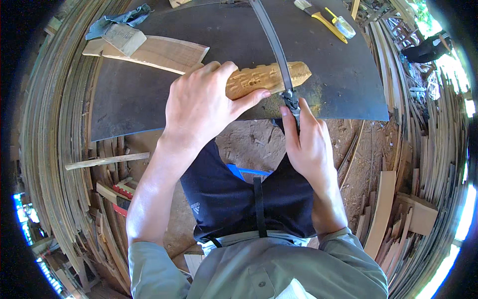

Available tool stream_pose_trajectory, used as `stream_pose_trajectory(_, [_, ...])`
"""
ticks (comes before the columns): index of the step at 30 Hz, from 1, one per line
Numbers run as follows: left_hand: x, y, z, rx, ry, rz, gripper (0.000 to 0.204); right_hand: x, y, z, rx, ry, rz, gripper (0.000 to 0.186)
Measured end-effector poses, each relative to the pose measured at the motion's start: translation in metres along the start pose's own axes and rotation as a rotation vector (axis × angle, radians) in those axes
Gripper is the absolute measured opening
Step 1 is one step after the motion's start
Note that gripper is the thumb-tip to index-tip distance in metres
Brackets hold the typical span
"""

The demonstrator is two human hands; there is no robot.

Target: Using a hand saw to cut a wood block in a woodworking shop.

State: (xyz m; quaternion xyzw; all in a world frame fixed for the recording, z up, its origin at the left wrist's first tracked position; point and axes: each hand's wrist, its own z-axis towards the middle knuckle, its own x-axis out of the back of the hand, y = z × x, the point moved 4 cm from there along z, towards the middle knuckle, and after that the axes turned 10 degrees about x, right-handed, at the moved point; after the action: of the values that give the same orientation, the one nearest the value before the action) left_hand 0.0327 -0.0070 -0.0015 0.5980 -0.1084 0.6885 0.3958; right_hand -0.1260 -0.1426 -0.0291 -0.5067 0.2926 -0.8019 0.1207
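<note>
My left hand (201,99) is closed round a yellowish wooden block (261,77) with rough gouged marks on its face, thumb along the lower side, held over the near part of the dark tabletop (333,74). My right hand (306,142) grips the wrapped handle of a long, narrow metal blade (271,35), thumb pressed near the dark binding. The blade crosses the block toward its right end and runs up out of the top of the view. Pale yellow dust lies on the tabletop below the block.
Behind my left hand lie a pale board (154,55), a small wood offcut (124,40) and a blue-grey rag (112,22). A yellow-handled brush (328,27) and a tape roll (343,27) sit at the back right. Stacked wood strips line both sides; a dark-clothed person (423,50) is at far right.
</note>
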Motion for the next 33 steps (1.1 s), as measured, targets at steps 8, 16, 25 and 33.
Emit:
stream_pose_trajectory(8, [0.0001, 0.0019, 0.0015, 0.003, 0.008, 0.003, 0.064, -0.0003, 0.0041, 0.0015, 0.006, -0.047, -0.008, 0.025])
stream_pose_trajectory(16, [0.0004, -0.0011, 0.0020, -0.006, -0.016, 0.003, 0.065, -0.0014, -0.0021, 0.0022, 0.006, -0.038, -0.011, 0.025])
stream_pose_trajectory(25, [-0.0003, 0.0002, 0.0012, -0.017, 0.013, -0.018, 0.061, -0.0008, 0.0026, 0.0015, 0.008, 0.007, 0.002, 0.024])
stream_pose_trajectory(33, [0.0002, 0.0015, 0.0017, 0.009, -0.005, -0.013, 0.061, -0.0015, 0.0019, 0.0035, 0.046, -0.019, -0.021, 0.025])
